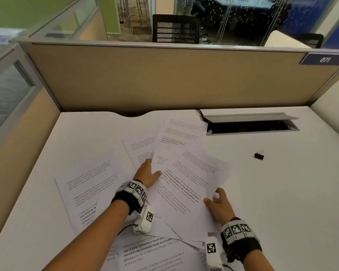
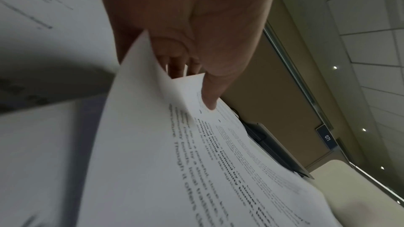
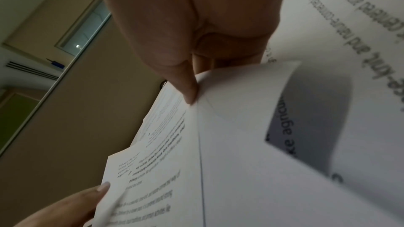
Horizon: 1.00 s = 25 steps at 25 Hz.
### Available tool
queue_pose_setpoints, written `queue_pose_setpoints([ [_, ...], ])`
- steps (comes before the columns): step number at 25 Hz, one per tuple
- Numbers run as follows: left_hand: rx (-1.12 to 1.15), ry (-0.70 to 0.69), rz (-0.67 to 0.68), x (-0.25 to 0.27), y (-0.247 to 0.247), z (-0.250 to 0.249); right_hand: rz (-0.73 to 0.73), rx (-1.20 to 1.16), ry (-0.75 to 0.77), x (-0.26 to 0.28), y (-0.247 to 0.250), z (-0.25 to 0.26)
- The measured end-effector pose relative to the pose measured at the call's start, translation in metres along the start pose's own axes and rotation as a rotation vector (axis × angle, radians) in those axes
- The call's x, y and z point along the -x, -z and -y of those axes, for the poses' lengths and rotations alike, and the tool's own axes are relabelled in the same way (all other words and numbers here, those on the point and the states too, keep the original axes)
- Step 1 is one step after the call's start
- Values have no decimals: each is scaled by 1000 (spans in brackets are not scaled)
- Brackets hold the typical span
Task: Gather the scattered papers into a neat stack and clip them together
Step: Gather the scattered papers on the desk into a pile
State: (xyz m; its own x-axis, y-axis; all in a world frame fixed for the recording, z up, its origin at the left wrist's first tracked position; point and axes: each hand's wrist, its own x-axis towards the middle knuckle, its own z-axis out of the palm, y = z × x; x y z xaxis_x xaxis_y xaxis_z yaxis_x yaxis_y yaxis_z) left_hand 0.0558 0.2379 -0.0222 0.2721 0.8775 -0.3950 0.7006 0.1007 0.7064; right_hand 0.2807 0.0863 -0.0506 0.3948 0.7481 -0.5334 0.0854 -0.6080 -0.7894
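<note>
Several printed white sheets lie fanned and overlapping on the white desk (image 1: 282, 192). My left hand (image 1: 148, 176) pinches the left edge of a loose bundle of sheets (image 1: 186, 182), thumb on top and fingers beneath; the left wrist view shows the thumb (image 2: 210, 96) pressing the paper (image 2: 196, 161). My right hand (image 1: 218, 201) pinches the bundle's near right corner, and in the right wrist view its thumb (image 3: 188, 89) sits on the curled corner (image 3: 240, 110). More sheets (image 1: 90, 184) lie flat at left and in front (image 1: 151, 251). A black binder clip (image 1: 259, 155) sits alone at right.
A beige partition wall (image 1: 164, 79) closes the desk's far side. An open cable hatch with a raised grey lid (image 1: 250, 123) is set into the desk at back right. A black mesh chair (image 1: 175, 29) stands beyond the partition.
</note>
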Motion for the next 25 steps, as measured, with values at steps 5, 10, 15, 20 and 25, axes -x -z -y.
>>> queue_pose_setpoints([
  [5,-285,114,68,-18,1,-11,121,127,22,8,2,17],
  [10,-462,70,140,-22,-3,-7,168,200,72,1,5,18],
  [15,-382,77,137,-22,-3,-10,-22,225,65,-7,-3,12],
  [20,-346,178,-189,-52,13,-28,-50,34,170,-9,21,2],
  [25,-327,261,-188,-90,12,-50,-174,-71,132,-31,67,-10],
])
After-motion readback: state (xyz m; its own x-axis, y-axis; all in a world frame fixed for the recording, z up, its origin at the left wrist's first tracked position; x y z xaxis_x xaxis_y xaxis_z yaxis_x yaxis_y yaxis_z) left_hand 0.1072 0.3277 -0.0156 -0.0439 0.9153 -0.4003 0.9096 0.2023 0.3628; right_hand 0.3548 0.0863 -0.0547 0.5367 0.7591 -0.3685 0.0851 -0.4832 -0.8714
